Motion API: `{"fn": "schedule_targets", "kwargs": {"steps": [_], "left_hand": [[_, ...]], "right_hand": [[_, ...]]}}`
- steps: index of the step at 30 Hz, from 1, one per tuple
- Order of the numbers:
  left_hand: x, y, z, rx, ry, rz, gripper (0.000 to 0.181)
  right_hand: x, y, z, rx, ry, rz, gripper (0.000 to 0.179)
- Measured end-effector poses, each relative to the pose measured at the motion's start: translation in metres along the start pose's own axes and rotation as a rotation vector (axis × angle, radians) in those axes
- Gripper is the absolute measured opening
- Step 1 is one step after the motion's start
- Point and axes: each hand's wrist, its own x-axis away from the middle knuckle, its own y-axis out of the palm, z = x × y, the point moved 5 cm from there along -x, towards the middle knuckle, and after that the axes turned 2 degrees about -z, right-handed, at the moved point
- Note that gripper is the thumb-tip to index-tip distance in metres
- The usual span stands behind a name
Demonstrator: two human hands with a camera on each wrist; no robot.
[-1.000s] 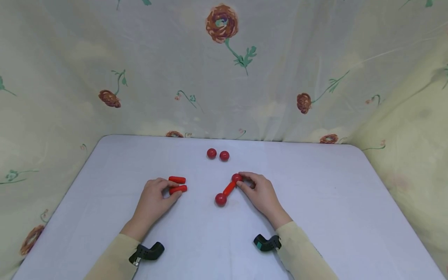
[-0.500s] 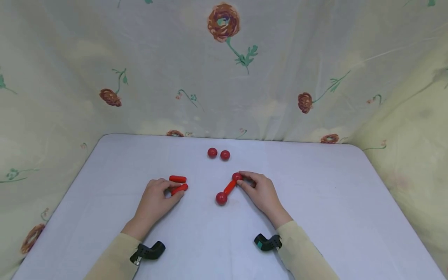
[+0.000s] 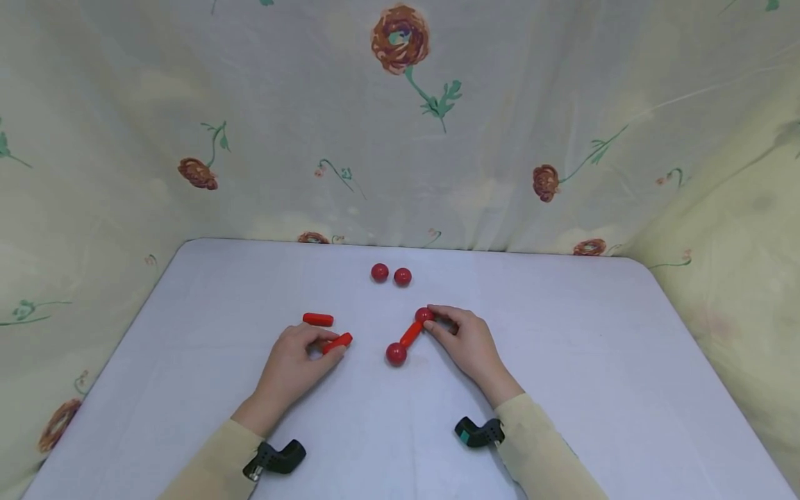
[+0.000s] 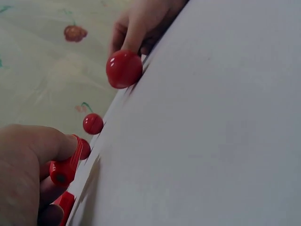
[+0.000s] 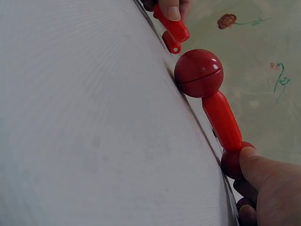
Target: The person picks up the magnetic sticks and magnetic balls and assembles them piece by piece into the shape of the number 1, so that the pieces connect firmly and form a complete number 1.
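- Over the middle-left of the white table, we find the left hand farther right than a second ago, its thumb and fingers pinching a red stick.
- Earlier we saw that stick lying just beside a loose red stick; now the gap between them is wider and the held one slants more.
- We see the right hand much as it was, thumb and fingers holding the far ball of a joined piece, where a red rod links it to a near ball.
- Between the held stick and the right hand, we note, stands that near ball, apart from the stick.
- Farther back, we see two loose red balls side by side, where they were.
- Behind the table we see a flowered cloth, and at the cuffs black wrist devices.
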Motion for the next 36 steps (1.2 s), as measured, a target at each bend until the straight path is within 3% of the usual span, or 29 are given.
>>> {"fn": "schedule_targets", "kwargs": {"steps": [22,36], "left_hand": [[0.009,0.018,0.029,0.030,-0.005,-0.040,0.021],[0.019,0.027,0.039,-0.025,0.025,-0.041,0.019]], "right_hand": [[-0.002,-0.002,-0.001,-0.020,-0.005,-0.001,0.038],[0.000,-0.002,0.000,-0.017,0.002,0.002,0.039]]}}
